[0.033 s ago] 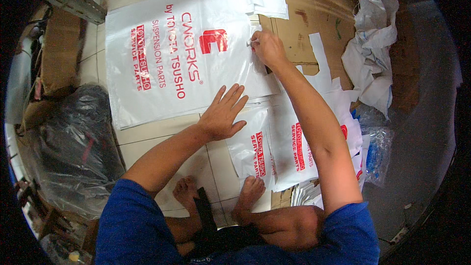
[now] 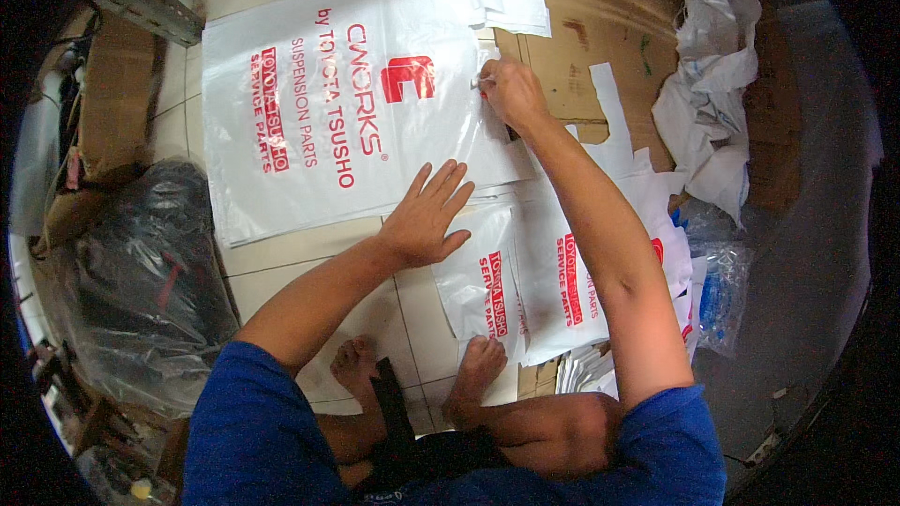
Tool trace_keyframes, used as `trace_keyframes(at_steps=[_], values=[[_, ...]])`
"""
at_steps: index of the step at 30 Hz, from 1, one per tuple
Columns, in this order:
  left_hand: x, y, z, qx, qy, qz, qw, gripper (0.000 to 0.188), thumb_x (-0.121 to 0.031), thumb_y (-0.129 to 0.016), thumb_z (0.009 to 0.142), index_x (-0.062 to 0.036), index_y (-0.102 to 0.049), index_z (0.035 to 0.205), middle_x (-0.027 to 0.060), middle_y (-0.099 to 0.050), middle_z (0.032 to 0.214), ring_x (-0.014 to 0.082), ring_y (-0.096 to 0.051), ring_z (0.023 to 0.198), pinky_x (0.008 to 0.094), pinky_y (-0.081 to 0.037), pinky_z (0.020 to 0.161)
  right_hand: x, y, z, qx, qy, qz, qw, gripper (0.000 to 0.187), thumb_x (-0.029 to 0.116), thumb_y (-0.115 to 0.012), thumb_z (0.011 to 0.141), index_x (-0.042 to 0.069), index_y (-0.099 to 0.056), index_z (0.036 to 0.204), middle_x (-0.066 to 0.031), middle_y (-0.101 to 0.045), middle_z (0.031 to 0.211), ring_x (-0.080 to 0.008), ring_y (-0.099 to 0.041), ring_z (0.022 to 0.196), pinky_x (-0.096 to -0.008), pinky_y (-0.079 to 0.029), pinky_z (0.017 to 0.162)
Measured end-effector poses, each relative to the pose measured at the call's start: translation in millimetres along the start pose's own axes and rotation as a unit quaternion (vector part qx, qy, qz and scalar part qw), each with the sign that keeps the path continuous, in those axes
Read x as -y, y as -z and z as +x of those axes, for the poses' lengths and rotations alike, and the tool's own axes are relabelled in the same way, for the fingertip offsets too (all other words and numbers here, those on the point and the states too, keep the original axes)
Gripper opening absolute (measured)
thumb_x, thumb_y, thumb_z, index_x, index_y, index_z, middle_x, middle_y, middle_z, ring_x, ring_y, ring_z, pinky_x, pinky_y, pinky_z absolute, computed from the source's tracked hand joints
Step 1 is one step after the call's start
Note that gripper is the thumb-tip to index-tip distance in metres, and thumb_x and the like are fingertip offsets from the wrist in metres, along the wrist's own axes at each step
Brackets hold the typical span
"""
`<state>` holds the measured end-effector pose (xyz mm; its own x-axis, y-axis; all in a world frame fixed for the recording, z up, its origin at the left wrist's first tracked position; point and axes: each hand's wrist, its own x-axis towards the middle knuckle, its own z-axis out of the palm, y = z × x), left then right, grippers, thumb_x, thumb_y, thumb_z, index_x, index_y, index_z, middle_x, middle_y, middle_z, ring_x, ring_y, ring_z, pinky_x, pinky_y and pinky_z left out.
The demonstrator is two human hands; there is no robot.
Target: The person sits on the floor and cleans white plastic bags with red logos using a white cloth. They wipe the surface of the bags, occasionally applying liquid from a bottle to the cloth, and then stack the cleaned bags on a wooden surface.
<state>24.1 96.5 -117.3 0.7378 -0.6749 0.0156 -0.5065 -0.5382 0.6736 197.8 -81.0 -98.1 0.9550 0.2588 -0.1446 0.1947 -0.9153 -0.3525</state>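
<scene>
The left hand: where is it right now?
In the head view, the left hand lies flat, centre frame, on the lower edge of the large white printed bag, below-left of the right hand.

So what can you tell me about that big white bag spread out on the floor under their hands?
The big white plastic bag is thin, glossy film with red printing and a red block logo. It lies flat on the tiled floor, its far right corner overlapping brown cardboard, with a folded flap at that end. The left hand presses palm-down on its near edge, fingers spread. The right hand pinches its right edge. Smaller printed bags lie just beside it.
</scene>
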Motion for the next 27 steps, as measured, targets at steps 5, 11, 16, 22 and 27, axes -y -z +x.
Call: trace_keyframes(at_steps=[5, 11, 16, 22, 27], values=[[3.7, -3.3, -1.2, 0.01, 0.01, 0.008, 1.0, 0.072, -0.035, -0.06, 0.083, 0.0026, -0.032, 0.137, 0.0251, -0.022, 0.148, 0.0364, -0.015, 0.141, 0.0519, -0.009, 0.114, 22.8, -13.2, -41.4, 0.056, 0.055, -0.014, 0.997, 0.012, 0.008, -0.066, 0.075, 0.003, -0.068, 0.086, -0.0181, -0.062, 0.089, -0.0365, -0.061, 0.086, -0.0429, -0.049, 0.078], [0.4, -1.4, 1.1, 0.017, 0.006, 0.017, 1.0, 0.072, -0.035, -0.06, 0.082, 0.0029, -0.032, 0.137, 0.0253, -0.021, 0.148, 0.0378, -0.015, 0.14, 0.052, -0.009, 0.114, 18.7, -18.0, -37.1, -0.007, 0.06, -0.008, 0.998, 0.011, 0.008, -0.066, 0.075, 0.002, -0.067, 0.084, -0.0183, -0.062, 0.087, -0.0362, -0.061, 0.087, -0.0424, -0.048, 0.078], [0.8, 0.9, 0.1, 0.023, 0.008, 0.007, 1.0, 0.072, -0.035, -0.06, 0.082, 0.003, -0.032, 0.137, 0.0255, -0.022, 0.148, 0.0381, -0.015, 0.14, 0.052, -0.009, 0.114, 5.2, -10.0, 6.3, -0.056, -0.011, -0.008, 0.998, 0.012, 0.009, -0.066, 0.076, 0.002, -0.067, 0.086, -0.0197, -0.064, 0.089, -0.0348, -0.061, 0.088, -0.0415, -0.048, 0.08], [-0.4, 3.5, 1.2, 0.024, 0.005, -0.001, 1.0, 0.073, -0.035, -0.06, 0.082, 0.0029, -0.032, 0.138, 0.0253, -0.022, 0.148, 0.0376, -0.014, 0.14, 0.0518, -0.009, 0.114, -20.7, -5.7, 28.2, -0.112, -0.017, -0.005, 0.994, 0.016, 0.011, -0.064, 0.076, 0.004, -0.067, 0.089, -0.0197, -0.065, 0.086, -0.0363, -0.063, 0.085, -0.0446, -0.049, 0.079], [0.8, 1.7, 0.3, 0.019, 0.005, 0.006, 1.0, 0.073, -0.036, -0.06, 0.083, 0.0026, -0.031, 0.138, 0.0247, -0.021, 0.148, 0.0371, -0.013, 0.141, 0.0517, -0.008, 0.114, -24.9, 3.6, 23.4, -0.188, -0.054, 0.067, 0.978, 0.019, 0.015, -0.065, 0.079, 0.003, -0.067, 0.094, -0.0191, -0.067, 0.088, -0.0345, -0.064, 0.086, -0.0407, -0.049, 0.08]])
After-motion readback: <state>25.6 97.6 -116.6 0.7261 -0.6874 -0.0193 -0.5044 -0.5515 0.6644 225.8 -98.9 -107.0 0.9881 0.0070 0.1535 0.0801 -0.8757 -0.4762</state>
